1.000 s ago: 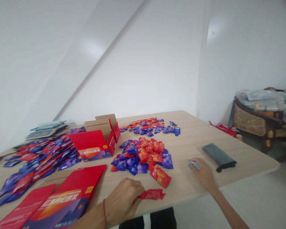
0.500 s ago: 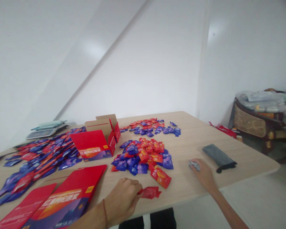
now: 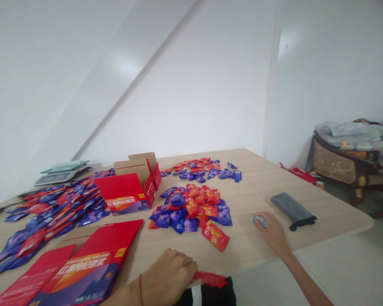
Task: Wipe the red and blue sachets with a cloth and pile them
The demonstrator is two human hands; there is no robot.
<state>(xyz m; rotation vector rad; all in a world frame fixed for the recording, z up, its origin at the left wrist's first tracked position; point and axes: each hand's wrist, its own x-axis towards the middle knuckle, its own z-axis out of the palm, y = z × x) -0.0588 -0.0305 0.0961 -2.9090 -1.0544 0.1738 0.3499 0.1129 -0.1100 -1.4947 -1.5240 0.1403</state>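
My left hand (image 3: 170,276) is closed on a red packet (image 3: 210,279) at the table's front edge. Over the table to the right, my right hand (image 3: 272,231) has its fingers closed on a small silvery crumpled thing (image 3: 260,220). Between and beyond my hands lies a pile of red and purple packets (image 3: 185,208), with one orange-red packet (image 3: 215,236) at its near side. A grey folded cloth (image 3: 292,209) rests to the right of my right hand.
Open red boxes (image 3: 124,193) stand left of the pile. A flattened red box (image 3: 83,267) lies at front left, near many more packets (image 3: 60,208). Further back are scattered packets (image 3: 198,170). A chair (image 3: 335,163) with bags is at the right.
My left hand has moved right and toward me with the red packet, which now hangs over the table's front edge. My right hand has barely moved.
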